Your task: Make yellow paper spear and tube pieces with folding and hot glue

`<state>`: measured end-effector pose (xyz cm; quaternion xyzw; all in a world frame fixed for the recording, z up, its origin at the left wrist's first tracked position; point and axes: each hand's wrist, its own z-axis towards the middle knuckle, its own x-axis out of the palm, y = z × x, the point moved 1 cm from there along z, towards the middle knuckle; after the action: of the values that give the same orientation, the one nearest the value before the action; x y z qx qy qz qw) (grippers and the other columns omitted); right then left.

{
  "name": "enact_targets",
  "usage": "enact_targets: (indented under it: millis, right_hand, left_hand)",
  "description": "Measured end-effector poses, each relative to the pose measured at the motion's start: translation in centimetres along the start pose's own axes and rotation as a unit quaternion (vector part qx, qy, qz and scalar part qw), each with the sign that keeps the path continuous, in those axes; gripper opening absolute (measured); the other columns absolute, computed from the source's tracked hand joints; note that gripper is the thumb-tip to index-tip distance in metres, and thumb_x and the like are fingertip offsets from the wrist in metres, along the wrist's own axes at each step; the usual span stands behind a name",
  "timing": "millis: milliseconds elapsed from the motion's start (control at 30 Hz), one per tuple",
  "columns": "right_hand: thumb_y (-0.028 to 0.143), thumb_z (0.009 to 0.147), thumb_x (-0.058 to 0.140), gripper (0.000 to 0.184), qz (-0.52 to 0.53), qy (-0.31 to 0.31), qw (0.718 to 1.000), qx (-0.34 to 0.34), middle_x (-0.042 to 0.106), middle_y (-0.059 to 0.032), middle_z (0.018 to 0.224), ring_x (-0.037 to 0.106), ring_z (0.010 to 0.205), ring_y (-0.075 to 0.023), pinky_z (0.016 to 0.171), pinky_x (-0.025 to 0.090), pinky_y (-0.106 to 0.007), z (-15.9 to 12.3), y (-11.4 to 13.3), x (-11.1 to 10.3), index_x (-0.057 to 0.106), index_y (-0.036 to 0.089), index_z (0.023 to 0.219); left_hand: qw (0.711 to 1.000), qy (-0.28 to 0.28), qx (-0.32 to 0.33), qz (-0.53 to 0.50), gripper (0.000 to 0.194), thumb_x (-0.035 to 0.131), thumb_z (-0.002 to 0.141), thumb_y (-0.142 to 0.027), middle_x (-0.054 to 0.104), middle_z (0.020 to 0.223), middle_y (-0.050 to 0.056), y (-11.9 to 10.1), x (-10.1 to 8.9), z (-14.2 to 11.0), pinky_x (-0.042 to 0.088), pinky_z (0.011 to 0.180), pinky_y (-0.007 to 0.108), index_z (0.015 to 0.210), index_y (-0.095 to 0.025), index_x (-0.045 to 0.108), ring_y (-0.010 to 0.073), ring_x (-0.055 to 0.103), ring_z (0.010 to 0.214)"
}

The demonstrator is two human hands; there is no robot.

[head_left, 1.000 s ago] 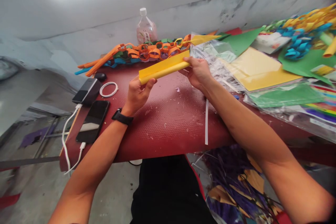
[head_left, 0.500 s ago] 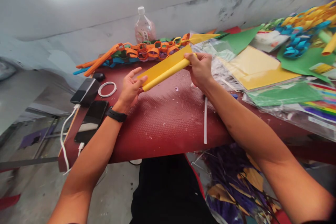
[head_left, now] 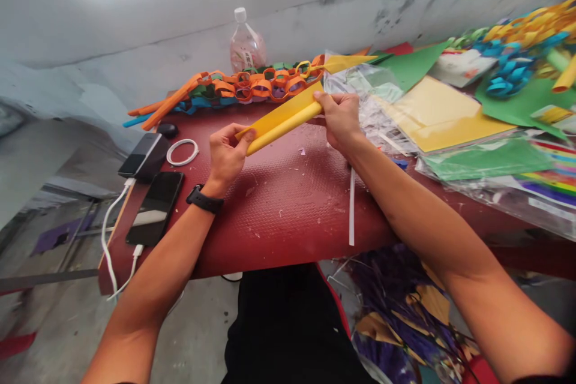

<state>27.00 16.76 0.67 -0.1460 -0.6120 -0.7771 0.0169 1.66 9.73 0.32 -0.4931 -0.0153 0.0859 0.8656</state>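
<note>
Between my hands, above the red table (head_left: 288,216), is a sheet of yellow paper (head_left: 283,126), partly rolled into a tube along its near edge. My left hand (head_left: 228,153) is closed on the left end, its thumb and fingers pinching the paper. At the right end my right hand (head_left: 339,117) grips it, thumb on top and fingers behind. The paper slants upward to the right. Just behind it lies an orange paper chain (head_left: 261,87) with green and blue links.
A plastic bottle (head_left: 247,48) stands by the wall. A phone (head_left: 155,207), a black box-shaped device (head_left: 143,156) and a coiled white cable (head_left: 182,152) lie left. A white strip (head_left: 351,207) sits near the front edge. Green paper (head_left: 490,162) and plastic bags spread over the right.
My left hand's fingers, spread out before, have curled in and closed on the left end of the paper. My right hand has shifted only slightly leftward.
</note>
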Motion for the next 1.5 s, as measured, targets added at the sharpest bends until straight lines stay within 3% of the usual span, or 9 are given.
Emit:
enact_targets:
  millis: [133,233,467,600,700,967,1200,1333,1500]
  right_hand:
    - [0.071,0.075,0.096,0.059,0.005,-0.012,1.000,0.005,0.070,-0.0024,0.075,0.080,0.088,-0.0266,0.065,0.074,-0.042,0.3,-0.1,-0.2,0.059,0.026,0.080]
    - [0.072,0.075,0.095,0.060,0.002,-0.017,1.000,0.001,0.067,-0.0020,0.074,0.080,0.087,-0.0270,0.064,0.072,-0.042,0.5,-0.2,-0.3,0.056,0.027,0.082]
    - [0.070,0.068,0.094,0.072,0.007,0.011,0.999,0.037,0.072,0.0041,0.091,0.078,0.085,-0.0193,0.064,0.067,-0.031,-0.2,0.8,-0.1,0.040,0.032,0.098]
    - [0.057,0.063,0.097,0.073,0.032,0.056,0.996,0.066,0.075,0.0056,0.096,0.075,0.080,-0.0165,0.058,0.062,-0.026,-0.6,1.3,0.3,0.046,0.034,0.110]
    - [0.053,0.064,0.097,0.067,0.028,0.049,0.997,0.053,0.074,0.0047,0.094,0.072,0.076,-0.0154,0.058,0.062,-0.026,-0.8,1.4,0.5,0.053,0.033,0.110]
    - [0.070,0.064,0.101,0.074,0.025,0.019,1.000,0.000,0.074,0.0042,0.096,0.074,0.086,-0.0181,0.065,0.065,-0.030,-0.8,0.9,0.5,0.057,0.033,0.111]
    - [0.061,0.065,0.104,0.056,0.044,0.154,0.985,0.069,0.074,0.0021,0.087,0.060,0.061,-0.0094,0.050,0.055,-0.023,-2.2,1.2,1.2,0.071,0.027,0.096]
    - [0.059,0.068,0.103,0.053,0.066,0.101,0.991,0.049,0.073,0.0031,0.082,0.066,0.063,-0.0106,0.057,0.062,-0.023,-2.0,1.2,1.2,0.070,0.027,0.094]
    - [0.055,0.065,0.105,0.056,0.125,0.104,0.985,0.059,0.077,0.0028,0.088,0.080,0.081,-0.0151,0.072,0.069,-0.025,-2.7,0.9,1.7,0.068,0.027,0.097]
  left_hand:
    - [0.996,0.076,-0.031,-0.018,0.050,0.095,0.083,-0.068,0.075,0.073,0.001,-1.0,0.2,-0.5,0.059,0.056,0.026,0.081,-0.021,0.079,0.0138,0.071,0.061]
    - [0.993,0.112,-0.022,-0.005,0.045,0.102,0.077,-0.060,0.077,0.074,0.001,-1.3,0.3,-0.8,0.054,0.054,0.023,0.083,-0.020,0.081,0.0113,0.068,0.060]
    - [0.991,0.083,-0.087,-0.052,0.050,0.102,0.077,-0.060,0.083,0.080,0.007,-0.6,0.0,-0.4,0.069,0.066,0.029,0.082,-0.017,0.076,0.0198,0.084,0.073]
    - [0.981,0.083,-0.130,-0.115,0.056,0.106,0.070,-0.059,0.081,0.075,0.005,-0.4,0.1,-0.3,0.068,0.063,0.028,0.075,-0.018,0.067,0.0225,0.086,0.071]
    - [0.970,0.121,-0.165,-0.128,0.056,0.106,0.071,-0.057,0.082,0.075,0.007,-0.4,0.3,-0.5,0.066,0.060,0.026,0.073,-0.020,0.064,0.0237,0.087,0.072]
    - [0.958,0.221,-0.171,-0.069,0.047,0.104,0.076,-0.050,0.087,0.087,0.009,-0.3,0.7,-1.3,0.066,0.065,0.028,0.080,-0.020,0.068,0.0198,0.085,0.074]
    - [0.948,0.203,-0.211,-0.122,0.050,0.106,0.076,-0.048,0.085,0.083,0.007,-0.1,1.0,-1.5,0.066,0.064,0.027,0.078,-0.020,0.064,0.0212,0.086,0.075]
    - [0.942,0.139,-0.250,-0.174,0.052,0.108,0.071,-0.048,0.086,0.089,0.006,0.3,0.7,-0.8,0.069,0.066,0.027,0.094,-0.021,0.071,0.0201,0.086,0.076]
    - [0.945,0.084,-0.216,-0.232,0.053,0.106,0.075,-0.048,0.088,0.123,0.009,1.4,0.1,0.0,0.071,0.095,0.032,0.113,-0.024,0.078,0.0210,0.087,0.113]
